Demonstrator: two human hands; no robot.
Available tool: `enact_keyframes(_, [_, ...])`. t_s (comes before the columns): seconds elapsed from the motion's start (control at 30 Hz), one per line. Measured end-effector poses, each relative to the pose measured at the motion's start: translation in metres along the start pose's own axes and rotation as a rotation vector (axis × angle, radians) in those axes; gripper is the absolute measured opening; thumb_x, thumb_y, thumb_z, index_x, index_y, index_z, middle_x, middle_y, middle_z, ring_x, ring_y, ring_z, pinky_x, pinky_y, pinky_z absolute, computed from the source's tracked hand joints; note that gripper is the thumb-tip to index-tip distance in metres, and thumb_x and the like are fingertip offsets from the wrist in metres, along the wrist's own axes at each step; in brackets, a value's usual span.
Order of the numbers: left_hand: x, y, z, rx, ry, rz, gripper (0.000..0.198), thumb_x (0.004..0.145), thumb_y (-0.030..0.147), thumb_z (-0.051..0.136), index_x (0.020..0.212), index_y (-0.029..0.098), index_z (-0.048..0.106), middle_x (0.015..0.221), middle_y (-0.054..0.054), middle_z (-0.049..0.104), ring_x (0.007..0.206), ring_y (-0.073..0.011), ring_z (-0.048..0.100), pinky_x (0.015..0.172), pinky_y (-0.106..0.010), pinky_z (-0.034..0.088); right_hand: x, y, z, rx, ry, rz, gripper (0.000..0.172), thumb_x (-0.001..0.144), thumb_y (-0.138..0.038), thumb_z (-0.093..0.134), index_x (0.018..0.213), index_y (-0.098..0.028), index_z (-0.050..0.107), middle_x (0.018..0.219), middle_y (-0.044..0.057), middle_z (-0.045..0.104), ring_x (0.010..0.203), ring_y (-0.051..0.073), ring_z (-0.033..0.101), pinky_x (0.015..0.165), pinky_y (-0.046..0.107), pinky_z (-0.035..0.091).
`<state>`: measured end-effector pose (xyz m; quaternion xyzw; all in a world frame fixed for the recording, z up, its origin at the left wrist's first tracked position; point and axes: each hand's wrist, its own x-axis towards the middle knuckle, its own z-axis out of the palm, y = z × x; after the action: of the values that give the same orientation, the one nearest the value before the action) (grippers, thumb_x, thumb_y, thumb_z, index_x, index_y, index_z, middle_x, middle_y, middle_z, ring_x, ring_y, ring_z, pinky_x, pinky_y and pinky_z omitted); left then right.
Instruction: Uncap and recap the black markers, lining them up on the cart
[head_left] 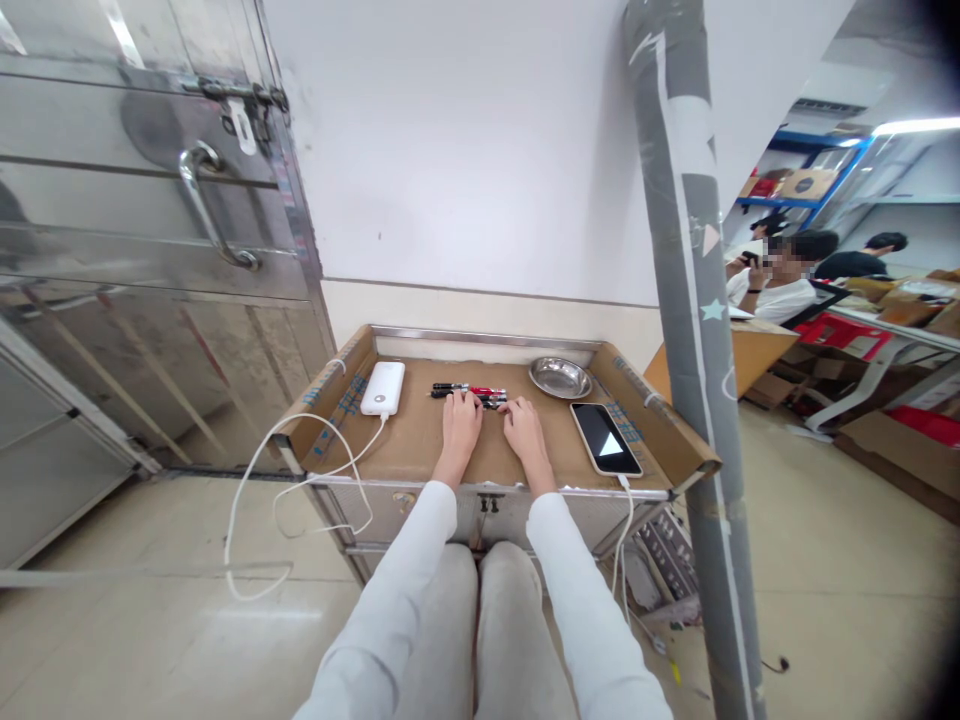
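Several pens (487, 391), black, red and silver, lie side by side across the cardboard-covered tabletop (409, 440). My left hand (460, 428) rests at their near side, fingers stretched forward and fingertips touching the nearest black pen. At the right end of that row is my right hand (524, 430), its fingers spread on the surface and the tips against or just beside the pen ends. Neither hand lifts anything. Beyond the right hand stands a shallow round metal dish (560, 378).
A white power bank (383, 388) with a white cable (244, 480) lies left; a phone (606, 440), plugged in, lies right. Cardboard walls (660, 425) edge the table. A tall grey wrapped column (694, 300) stands at right. A metal door (150, 220) is at left; people (784, 290) sit farther right.
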<state>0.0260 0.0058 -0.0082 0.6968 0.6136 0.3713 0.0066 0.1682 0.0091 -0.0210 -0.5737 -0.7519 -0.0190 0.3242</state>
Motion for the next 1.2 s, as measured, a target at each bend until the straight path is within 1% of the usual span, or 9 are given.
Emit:
enact_keyframes(0.17, [-0.002, -0.003, 0.005, 0.094, 0.2, -0.204, 0.03, 0.088, 0.015, 0.036, 0.11, 0.012, 0.055, 0.118, -0.021, 0.056, 0.118, -0.0327, 0.046, 0.098, -0.052, 0.036, -0.001, -0.001, -0.001, -0.001, 0.003, 0.0, 0.027, 0.084, -0.006, 0.039, 0.09, -0.017, 0.064, 0.093, 0.009, 0.06, 0.092, 0.02, 0.053, 0.086, 0.03, 0.038])
enact_keyframes(0.23, [-0.003, -0.006, 0.009, 0.123, 0.212, -0.224, 0.041, 0.085, 0.011, 0.037, 0.124, 0.012, 0.049, 0.136, -0.02, 0.047, 0.131, -0.0335, 0.037, 0.104, -0.054, 0.031, -0.001, -0.001, 0.0, -0.002, 0.009, 0.004, 0.027, 0.084, -0.006, 0.039, 0.09, -0.017, 0.063, 0.093, 0.008, 0.061, 0.092, 0.02, 0.053, 0.086, 0.03, 0.038])
enact_keyframes(0.33, [-0.001, -0.011, 0.012, 0.114, 0.161, -0.202, 0.048, 0.085, 0.012, 0.038, 0.132, 0.013, 0.045, 0.144, -0.018, 0.04, 0.138, -0.0326, 0.028, 0.109, -0.053, 0.026, -0.002, 0.0, 0.0, 0.01, 0.02, 0.004, 0.027, 0.084, -0.007, 0.038, 0.092, -0.017, 0.062, 0.095, 0.009, 0.061, 0.092, 0.02, 0.053, 0.086, 0.031, 0.039])
enact_keyframes(0.53, [0.0, -0.007, 0.005, 0.071, 0.119, -0.249, 0.042, 0.086, 0.014, 0.037, 0.126, 0.01, 0.05, 0.137, -0.022, 0.046, 0.134, -0.0345, 0.033, 0.108, -0.054, 0.026, -0.001, 0.002, 0.003, 0.048, 0.022, 0.008, 0.028, 0.085, -0.007, 0.036, 0.094, -0.017, 0.061, 0.095, 0.009, 0.062, 0.093, 0.02, 0.053, 0.086, 0.031, 0.039])
enact_keyframes(0.63, [-0.003, -0.002, 0.001, 0.084, 0.141, -0.309, 0.035, 0.087, 0.013, 0.033, 0.113, 0.007, 0.055, 0.122, -0.026, 0.053, 0.123, -0.0374, 0.043, 0.1, -0.056, 0.032, -0.001, 0.003, 0.003, 0.048, 0.024, 0.014, 0.028, 0.085, -0.008, 0.036, 0.093, -0.017, 0.061, 0.095, 0.009, 0.061, 0.092, 0.02, 0.053, 0.086, 0.032, 0.04])
enact_keyframes(0.8, [-0.002, 0.0, -0.001, 0.203, 0.168, -0.344, 0.032, 0.091, 0.013, 0.025, 0.102, 0.007, 0.055, 0.106, -0.024, 0.056, 0.106, -0.0338, 0.051, 0.091, -0.05, 0.039, 0.0, 0.004, 0.004, 0.063, 0.037, 0.01, 0.028, 0.084, -0.007, 0.036, 0.095, -0.016, 0.061, 0.095, 0.009, 0.062, 0.092, 0.02, 0.054, 0.086, 0.032, 0.042])
enact_keyframes(0.9, [0.001, 0.002, -0.002, 0.216, 0.135, -0.269, 0.031, 0.095, 0.022, 0.027, 0.1, 0.01, 0.054, 0.102, -0.02, 0.057, 0.101, -0.0308, 0.053, 0.088, -0.047, 0.041, 0.001, 0.003, 0.004, 0.103, 0.068, 0.013, 0.029, 0.085, -0.008, 0.034, 0.101, -0.015, 0.058, 0.1, 0.011, 0.061, 0.097, 0.021, 0.055, 0.089, 0.033, 0.043])
enact_keyframes(1.1, [0.003, 0.006, 0.0, 0.04, -0.026, 0.204, 0.026, 0.097, 0.031, 0.031, 0.107, 0.018, 0.051, 0.104, -0.01, 0.058, 0.097, -0.0208, 0.056, 0.086, -0.035, 0.044, 0.001, 0.001, 0.005, 0.249, 0.198, 0.041, 0.038, 0.085, -0.013, 0.035, 0.122, -0.014, 0.046, 0.115, 0.015, 0.056, 0.108, 0.022, 0.055, 0.093, 0.037, 0.045])
enact_keyframes(1.2, [0.002, 0.006, 0.001, -0.083, -0.083, 0.318, 0.024, 0.097, 0.032, 0.035, 0.11, 0.02, 0.051, 0.109, -0.008, 0.056, 0.096, -0.0181, 0.058, 0.085, -0.031, 0.046, 0.001, -0.001, 0.004, 0.279, 0.216, 0.042, 0.041, 0.085, -0.014, 0.036, 0.125, -0.014, 0.044, 0.119, 0.016, 0.054, 0.11, 0.023, 0.054, 0.095, 0.039, 0.045])
